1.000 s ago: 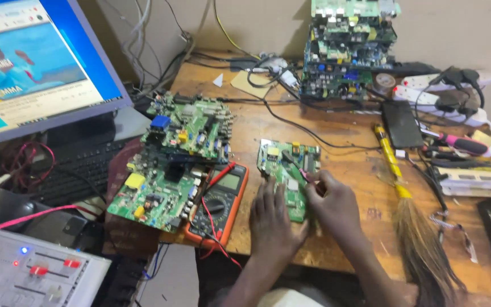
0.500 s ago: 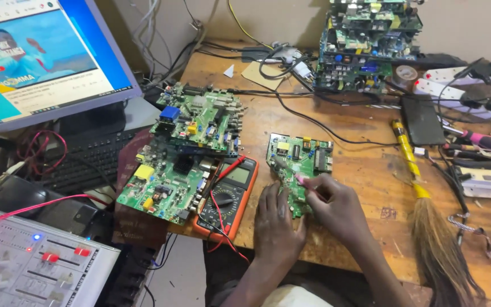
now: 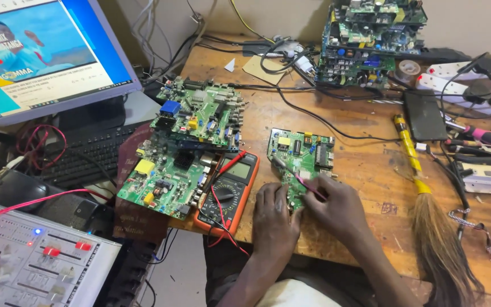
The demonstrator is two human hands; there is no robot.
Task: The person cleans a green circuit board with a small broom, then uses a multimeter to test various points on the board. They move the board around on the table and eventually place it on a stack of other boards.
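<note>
A small green rectangular circuit board (image 3: 301,162) is shown lying flat on the worn brown wooden workbench (image 3: 365,170), a little back from the near edge and roughly midway along it. The left hand (image 3: 274,219) is laid on the bench at the board's near left corner, fingers (image 3: 268,196) held close together and slightly curled, their tips touching the board's edge. The right hand (image 3: 336,207) is closed in a pinch on a thin pink-handled probe (image 3: 305,185), whose tip is set on the board's lower middle; the hand covers the board's near right corner. Just beside the left hand, an orange-cased multimeter (image 3: 228,190) with red and black leads is placed, partly overlapped by a stack of two larger green circuit boards (image 3: 183,150) that overhangs the bench's left edge. A strip of bare wood is left between the small board and the multimeter, and a wider bare area lies to its right, bounded by a yellow-handled straw brush (image 3: 427,222) running toward the near edge. Behind the board, black cables (image 3: 313,116) cross the bench toward a pile of green boards (image 3: 370,40) at the back edge. A computer monitor (image 3: 46,54), a black keyboard (image 3: 80,156) and a grey mixing console (image 3: 35,267) are seen off the left side.
</note>
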